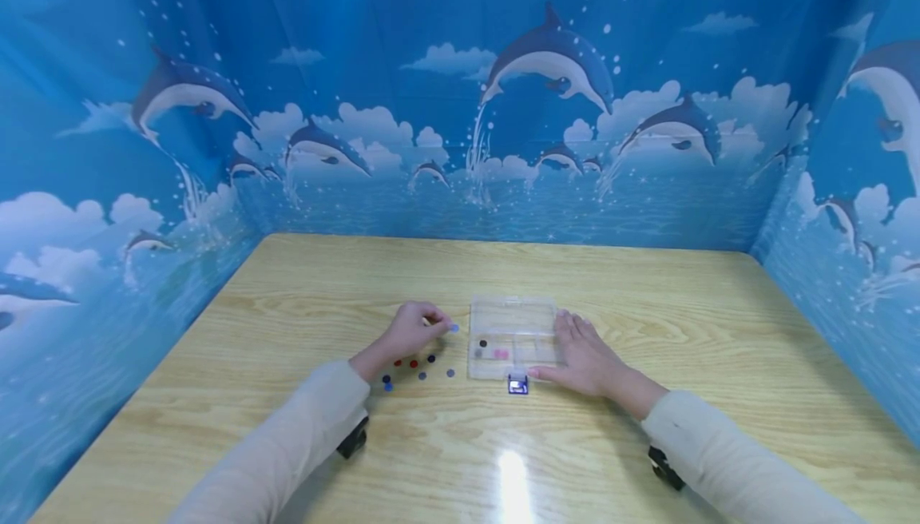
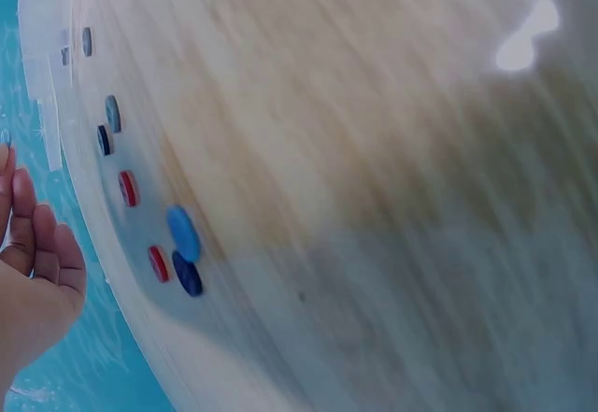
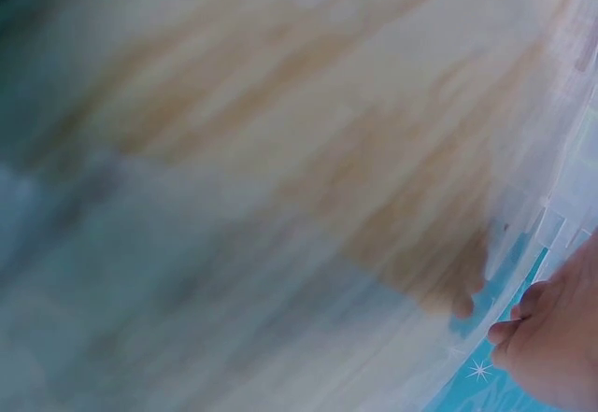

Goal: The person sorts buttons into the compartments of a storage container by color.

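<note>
My left hand (image 1: pixel 417 328) pinches a small light blue disc (image 1: pixel 454 328) between thumb and fingertips, just left of the clear plastic compartment box (image 1: pixel 470 364). The box lies with its lid (image 1: pixel 512 315) folded back. Its left compartment holds a black disc (image 1: pixel 483 343), a greyish disc (image 1: pixel 479 354) and something pink (image 1: pixel 501 355). My right hand (image 1: pixel 585 356) rests along the box's right side, fingers straight and thumb at the front edge. Below the left hand lie several loose discs, among them a red disc (image 2: pixel 128 189), a bright blue disc (image 2: pixel 184 233) and a dark blue disc (image 2: pixel 188 275).
A small blue-framed square piece (image 1: pixel 517 385) sits at the box's front edge. The wooden table (image 1: pixel 431 460) reaches back to a blue dolphin-print curtain (image 1: pixel 402 188), which also hangs at both sides.
</note>
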Demonstrator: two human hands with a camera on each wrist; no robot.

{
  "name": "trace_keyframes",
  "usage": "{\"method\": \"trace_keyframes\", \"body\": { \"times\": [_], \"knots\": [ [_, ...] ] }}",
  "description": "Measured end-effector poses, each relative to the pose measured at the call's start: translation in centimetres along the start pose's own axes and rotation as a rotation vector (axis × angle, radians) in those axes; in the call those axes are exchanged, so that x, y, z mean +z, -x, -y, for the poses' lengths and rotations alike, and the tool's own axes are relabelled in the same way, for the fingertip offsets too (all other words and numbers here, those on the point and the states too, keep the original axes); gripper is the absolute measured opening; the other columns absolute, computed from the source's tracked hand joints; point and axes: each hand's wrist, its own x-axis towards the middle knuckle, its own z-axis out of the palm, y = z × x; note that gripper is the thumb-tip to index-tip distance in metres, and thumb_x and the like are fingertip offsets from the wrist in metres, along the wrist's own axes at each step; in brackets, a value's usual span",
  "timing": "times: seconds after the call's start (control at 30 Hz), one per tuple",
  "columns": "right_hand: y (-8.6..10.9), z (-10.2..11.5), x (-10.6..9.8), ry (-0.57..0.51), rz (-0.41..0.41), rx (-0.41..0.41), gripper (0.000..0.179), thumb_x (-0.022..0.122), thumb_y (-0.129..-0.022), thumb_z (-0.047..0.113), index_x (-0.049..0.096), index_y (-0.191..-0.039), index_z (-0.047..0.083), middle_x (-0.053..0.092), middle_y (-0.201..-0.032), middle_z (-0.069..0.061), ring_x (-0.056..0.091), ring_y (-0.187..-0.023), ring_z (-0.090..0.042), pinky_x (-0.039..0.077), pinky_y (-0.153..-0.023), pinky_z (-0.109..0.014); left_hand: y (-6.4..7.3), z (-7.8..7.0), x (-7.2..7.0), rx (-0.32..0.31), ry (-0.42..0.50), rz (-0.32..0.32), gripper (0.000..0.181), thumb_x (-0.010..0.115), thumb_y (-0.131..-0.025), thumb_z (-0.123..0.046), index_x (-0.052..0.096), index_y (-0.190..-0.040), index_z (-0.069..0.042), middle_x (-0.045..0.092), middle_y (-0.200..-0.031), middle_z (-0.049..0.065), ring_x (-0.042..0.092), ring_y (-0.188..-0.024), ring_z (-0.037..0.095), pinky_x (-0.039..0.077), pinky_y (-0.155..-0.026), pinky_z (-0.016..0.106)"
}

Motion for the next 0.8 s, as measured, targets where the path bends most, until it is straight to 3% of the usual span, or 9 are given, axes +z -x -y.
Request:
{"method": "trace_keyframes", "body": {
  "times": [0.43, 0.8],
  "knots": [
    [0.0, 0.2, 0.0, 0.033, -0.027, 0.006, 0.100, 0.048, -0.084, 0.064, 0.019, -0.140, -0.015, 0.012, -0.148, -0.033, 0.012, -0.138, -0.048, 0.012, -0.113, -0.055, -0.3, -0.8, 0.9, -0.041, 0.018, 0.010, 0.010, 0.066, -0.084, -0.017, 0.069, -0.088, -0.007, 0.067, -0.084, 0.002, 0.055, -0.076, 0.011, 0.047, -0.064, 0.021],
    [0.0, 0.1, 0.0, 0.056, -0.025, 0.008, 0.100, 0.047, -0.084, 0.064, 0.019, -0.140, -0.014, 0.013, -0.148, -0.033, 0.013, -0.138, -0.047, 0.013, -0.113, -0.055, -0.5, -1.3, 1.4, 0.031, 0.018, 0.029, 0.012, 0.066, -0.085, -0.017, 0.069, -0.087, -0.006, 0.067, -0.083, 0.003, 0.056, -0.076, 0.011, 0.046, -0.061, 0.020]
  ]
}}
